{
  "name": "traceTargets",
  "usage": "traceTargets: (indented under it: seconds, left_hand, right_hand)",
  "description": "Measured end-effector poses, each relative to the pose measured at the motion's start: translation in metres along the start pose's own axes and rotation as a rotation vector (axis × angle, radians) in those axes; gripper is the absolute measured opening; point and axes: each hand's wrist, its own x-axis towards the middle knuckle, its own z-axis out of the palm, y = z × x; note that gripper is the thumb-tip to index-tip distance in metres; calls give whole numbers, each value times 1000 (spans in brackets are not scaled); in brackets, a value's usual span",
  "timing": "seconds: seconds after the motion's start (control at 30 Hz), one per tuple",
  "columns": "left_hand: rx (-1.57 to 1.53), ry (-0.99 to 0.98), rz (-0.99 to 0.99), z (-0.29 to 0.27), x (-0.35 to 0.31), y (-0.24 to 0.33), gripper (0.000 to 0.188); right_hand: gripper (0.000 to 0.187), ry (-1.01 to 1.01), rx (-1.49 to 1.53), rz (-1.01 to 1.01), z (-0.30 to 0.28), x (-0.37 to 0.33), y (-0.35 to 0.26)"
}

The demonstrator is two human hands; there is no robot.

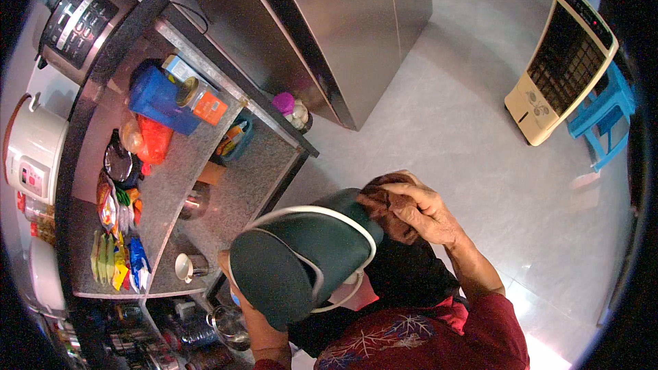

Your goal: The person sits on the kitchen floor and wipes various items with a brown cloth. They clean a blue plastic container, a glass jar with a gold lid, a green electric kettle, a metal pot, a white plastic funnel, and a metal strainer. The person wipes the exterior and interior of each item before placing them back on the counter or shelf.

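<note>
A dark green rounded appliance (322,229) with a flat round end is held across my body; I cannot make out its exact kind. Its white cord (308,210) loops around it. My left hand (225,262) grips it from the left side, with most of the fingers hidden behind it. At its far right end, my right hand (426,214) is closed on a brown cloth (387,209), bunched against the green surface.
Left of me stands a shelf unit (205,164) with snack packets, a blue box (161,99) and a white mug (185,267). Cookers line its top. A steel cabinet (343,20) rises ahead. An air cooler (565,62) and blue stool (606,116) stand at right.
</note>
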Motion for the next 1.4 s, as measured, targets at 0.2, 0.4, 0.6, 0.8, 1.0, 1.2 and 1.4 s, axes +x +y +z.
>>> traceTargets:
  seconds: [0.2,0.4,0.6,0.8,1.0,1.2,1.4]
  left_hand:
    - [163,-294,95,35,1,9,38]
    - [354,-694,249,75,10,23,43]
    - [495,-942,430,95,11,27,45]
    - [526,-1008,482,94,4,29,45]
    - [481,-973,487,92,5,26,45]
    - [502,-1023,483,98,-1,25,42]
    - [542,-1080,468,102,-2,20,40]
  right_hand:
    - [26,-191,-70,-75,8,31,19]
    - [25,-261,-325,64,-17,37,23]
    - [26,-591,-56,-22,-8,62,-57]
    - [25,-585,-403,-65,11,77,-16]
    - [24,-708,-252,-59,18,89,-34]
    - [22,-1200,-427,-247,64,101,-78]
    - [25,-1667,-994,26,118,125,-54]
